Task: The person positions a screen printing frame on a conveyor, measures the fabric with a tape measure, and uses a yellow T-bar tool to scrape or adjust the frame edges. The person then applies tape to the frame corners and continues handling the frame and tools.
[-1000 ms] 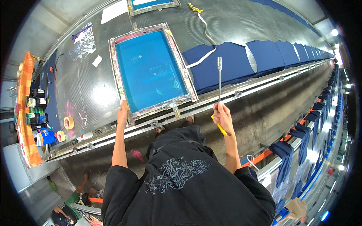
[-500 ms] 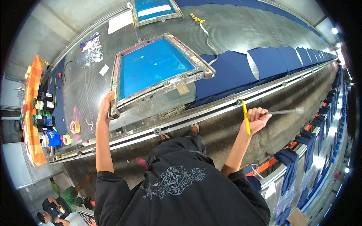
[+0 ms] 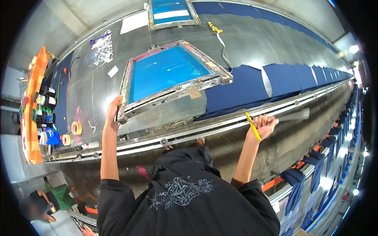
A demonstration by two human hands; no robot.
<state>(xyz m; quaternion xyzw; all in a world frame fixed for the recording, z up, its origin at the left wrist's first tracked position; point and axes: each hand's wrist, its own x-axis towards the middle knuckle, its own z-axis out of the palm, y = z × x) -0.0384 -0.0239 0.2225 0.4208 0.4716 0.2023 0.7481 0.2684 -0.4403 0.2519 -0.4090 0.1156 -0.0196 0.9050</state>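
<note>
My left hand (image 3: 113, 110) is closed on the lower-left corner of a paint-marked metal screen frame (image 3: 163, 95) with blue mesh (image 3: 165, 70). The frame is tilted, its near side raised off the long grey printing table (image 3: 98, 76). In my right hand (image 3: 263, 126), fingers are wrapped round a yellow-handled T-socket wrench (image 3: 252, 126), whose steel shaft and socket stick out sideways to the right, blurred. Below the frame's right end, navy fabric pieces (image 3: 236, 90) lie along the table edge, above a metal rail (image 3: 204, 131).
A second screen (image 3: 173, 23) sits at the far edge. A white strap (image 3: 223, 49) crosses the table. Ink jars (image 3: 45, 102) and tape rolls (image 3: 76, 128) sit at left. Navy garments (image 3: 293, 185) hang on the rack at right. Two sandalled feet show below; another person (image 3: 55, 200) is at lower left.
The frame's near side has come up with my left hand and shifted slightly right. My right hand has moved right and swung the wrench from upright to sideways.
</note>
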